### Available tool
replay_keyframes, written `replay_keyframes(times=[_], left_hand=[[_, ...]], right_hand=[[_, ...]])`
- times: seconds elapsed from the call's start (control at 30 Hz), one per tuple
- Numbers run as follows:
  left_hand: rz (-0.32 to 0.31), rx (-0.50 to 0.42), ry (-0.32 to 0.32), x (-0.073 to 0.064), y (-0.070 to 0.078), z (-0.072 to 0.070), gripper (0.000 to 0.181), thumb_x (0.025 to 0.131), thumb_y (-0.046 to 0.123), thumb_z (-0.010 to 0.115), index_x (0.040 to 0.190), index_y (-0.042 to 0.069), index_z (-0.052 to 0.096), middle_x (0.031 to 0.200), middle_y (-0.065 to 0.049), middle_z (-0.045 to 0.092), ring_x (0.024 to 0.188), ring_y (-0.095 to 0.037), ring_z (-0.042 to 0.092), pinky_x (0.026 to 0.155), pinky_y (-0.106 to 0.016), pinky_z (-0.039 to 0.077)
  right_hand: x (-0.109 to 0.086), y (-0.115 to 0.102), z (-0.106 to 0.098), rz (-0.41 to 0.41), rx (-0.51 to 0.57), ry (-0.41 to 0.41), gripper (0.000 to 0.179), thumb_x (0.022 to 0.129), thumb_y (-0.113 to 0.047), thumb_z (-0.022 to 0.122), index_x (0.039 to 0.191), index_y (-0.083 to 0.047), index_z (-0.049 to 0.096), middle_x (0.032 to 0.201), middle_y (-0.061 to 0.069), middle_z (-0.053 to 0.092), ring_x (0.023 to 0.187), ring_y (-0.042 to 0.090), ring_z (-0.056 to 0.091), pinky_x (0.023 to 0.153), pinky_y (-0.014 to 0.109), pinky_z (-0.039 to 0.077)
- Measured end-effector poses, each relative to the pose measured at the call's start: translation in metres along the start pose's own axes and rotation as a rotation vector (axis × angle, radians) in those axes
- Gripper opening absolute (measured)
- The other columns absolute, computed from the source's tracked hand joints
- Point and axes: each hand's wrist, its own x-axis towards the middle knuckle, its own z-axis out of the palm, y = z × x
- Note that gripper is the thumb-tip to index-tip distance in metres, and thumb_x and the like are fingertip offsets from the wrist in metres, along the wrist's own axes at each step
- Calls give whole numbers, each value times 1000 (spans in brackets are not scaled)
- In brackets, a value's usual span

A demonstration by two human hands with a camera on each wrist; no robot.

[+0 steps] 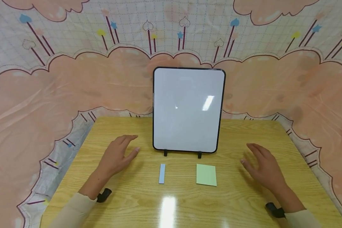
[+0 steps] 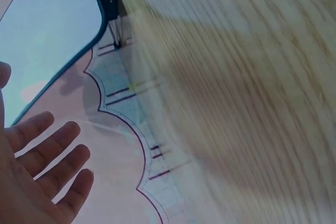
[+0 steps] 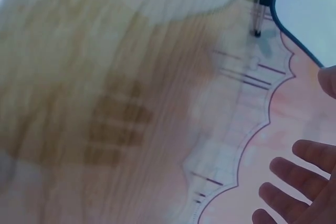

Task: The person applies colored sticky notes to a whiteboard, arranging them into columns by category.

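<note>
Over the left part of the table my left hand hovers with fingers extended and nothing in it. On the opposite side my right hand is held the same way, bare, its fingers pointing toward the middle. Between them lie a narrow pale-blue strip, closer to the left hand, and a square light-green sticky note pad, closer to the right. Behind these stands a blank whiteboard with a black frame, propped upright on small black feet. In the wrist views, spread fingers and fingers show holding nothing.
The wooden table has a glossy top with a bright light reflection near its front. A pink and white patterned cloth hangs behind the table and along both sides. Each wrist wears a black strap mount.
</note>
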Motion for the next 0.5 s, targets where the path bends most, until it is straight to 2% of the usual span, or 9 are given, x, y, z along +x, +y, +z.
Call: replay_keyframes(times=[0.5], left_hand=[[42,-7,-58,0,23,12,53,104,41,67,147,10,62,142,-14,65,132,-38,60,108,-61,48]], right_hand=[[-6,-12,11,-25,-18,-27,68,88,-18,85,146,3,57,143,28,57,128,52,55,98,70,45]])
